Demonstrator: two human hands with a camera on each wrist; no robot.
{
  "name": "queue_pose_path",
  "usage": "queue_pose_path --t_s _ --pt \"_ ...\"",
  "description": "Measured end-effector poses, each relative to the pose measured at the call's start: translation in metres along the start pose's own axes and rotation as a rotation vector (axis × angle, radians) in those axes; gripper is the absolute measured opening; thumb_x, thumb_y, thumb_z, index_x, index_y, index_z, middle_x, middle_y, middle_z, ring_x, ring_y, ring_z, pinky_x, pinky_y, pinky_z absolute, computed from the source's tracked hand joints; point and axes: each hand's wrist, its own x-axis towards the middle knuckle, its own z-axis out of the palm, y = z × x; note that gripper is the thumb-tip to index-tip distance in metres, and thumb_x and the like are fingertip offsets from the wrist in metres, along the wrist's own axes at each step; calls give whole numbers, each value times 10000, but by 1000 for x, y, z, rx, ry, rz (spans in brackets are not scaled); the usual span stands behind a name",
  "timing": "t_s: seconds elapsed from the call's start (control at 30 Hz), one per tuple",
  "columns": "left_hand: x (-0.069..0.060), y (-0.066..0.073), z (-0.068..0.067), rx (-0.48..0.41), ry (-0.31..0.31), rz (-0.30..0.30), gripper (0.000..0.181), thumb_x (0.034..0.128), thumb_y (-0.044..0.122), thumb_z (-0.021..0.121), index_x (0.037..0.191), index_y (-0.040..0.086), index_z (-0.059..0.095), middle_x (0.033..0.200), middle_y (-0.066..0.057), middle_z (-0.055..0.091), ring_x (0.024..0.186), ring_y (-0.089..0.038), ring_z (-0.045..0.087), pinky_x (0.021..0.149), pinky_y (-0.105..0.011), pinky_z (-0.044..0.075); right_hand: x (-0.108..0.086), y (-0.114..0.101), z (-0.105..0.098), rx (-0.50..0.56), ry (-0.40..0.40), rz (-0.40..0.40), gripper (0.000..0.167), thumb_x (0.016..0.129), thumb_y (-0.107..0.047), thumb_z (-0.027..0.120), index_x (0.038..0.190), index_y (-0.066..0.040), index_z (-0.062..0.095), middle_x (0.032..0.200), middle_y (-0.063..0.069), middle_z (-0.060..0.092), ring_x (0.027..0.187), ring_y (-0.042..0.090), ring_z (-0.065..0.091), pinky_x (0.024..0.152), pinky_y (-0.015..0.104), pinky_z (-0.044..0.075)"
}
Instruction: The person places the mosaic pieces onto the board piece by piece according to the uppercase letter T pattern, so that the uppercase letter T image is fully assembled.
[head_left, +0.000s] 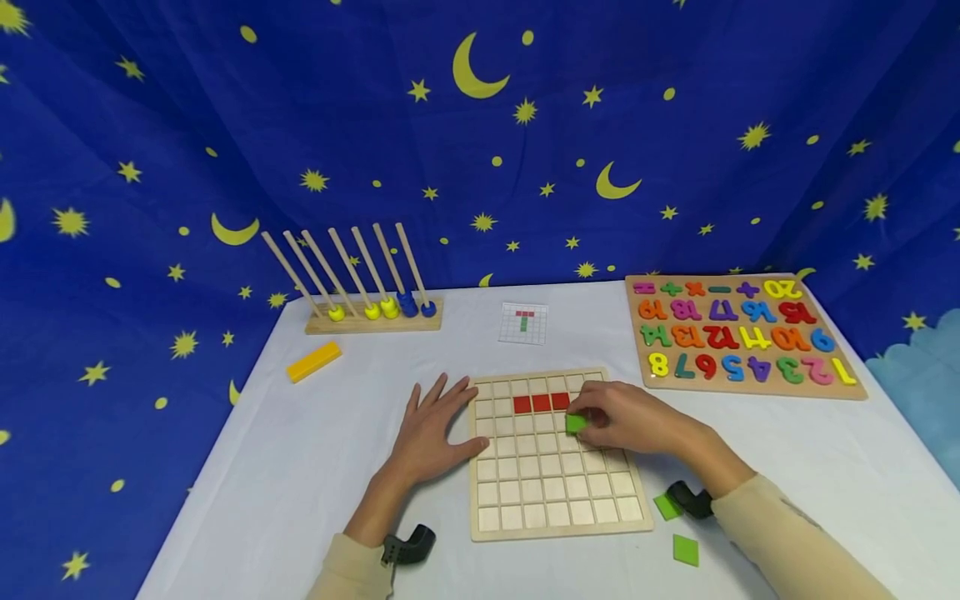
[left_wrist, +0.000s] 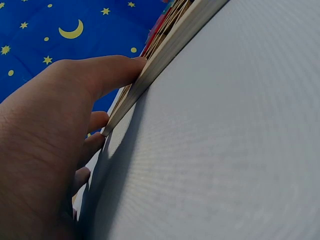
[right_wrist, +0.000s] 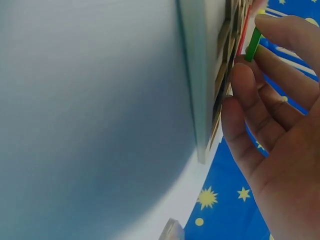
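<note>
Two loose green tiles (head_left: pixel 686 550) are lying nearest on the tabletop (head_left: pixel 247 500). The left hand (head_left: pixel 427 442), fingers (head_left: pixel 450 404) spread, is touching the grid board (head_left: pixel 555 467); the right hand (head_left: pixel 633 417) is pinching a green tile (head_left: pixel 575 424) over it. Beyond, three red tiles (head_left: pixel 542 403) are occupying adjoining cells.

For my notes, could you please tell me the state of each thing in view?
Grid board: flat, partly filled.
Red tiles: three, side by side in cells.
Held green tile: over the grid board.
Right hand: pinching that tile.
Left hand: fingers spread, thumb on grid board.
Loose green tiles: two, off the grid board.
Pattern card: face up.
Abacus: upright, some rods bare.
Yellow block: lying flat.
Number board: flat, filled.
Curtain: hanging.
</note>
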Motion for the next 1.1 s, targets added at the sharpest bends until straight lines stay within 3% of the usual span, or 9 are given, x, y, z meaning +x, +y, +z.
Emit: queue_pose_path --t_s 0.43,0.73,1.1 --pt "0 -1 0 -6 13 13 803 789 671 618 1440 226 469 1517 41 357 1429 -275 197 1123 -572 35 26 -9 -1 -1 -10 -22 262 840 -314 745 1076 -204 716 952 -144 591 805 64 560 750 263 484" --pt "1 -2 1 2 -1 4 817 787 712 583 1450 252 453 1524 66 340 1436 -257 178 1129 -558 28 39 -16 4 -53 -15 -58 222 828 -294 754 1023 -192 724 876 -128 573 747 69 527 687 268 468" --pt "1 -2 1 9 -19 -13 807 793 703 584 1455 263 443 1529 83 322 1441 -237 156 1135 -539 18 44 -22 7 -65 -41 -73 240 820 -289 750 1039 -193 732 902 -101 562 745 90 503 652 261 447"
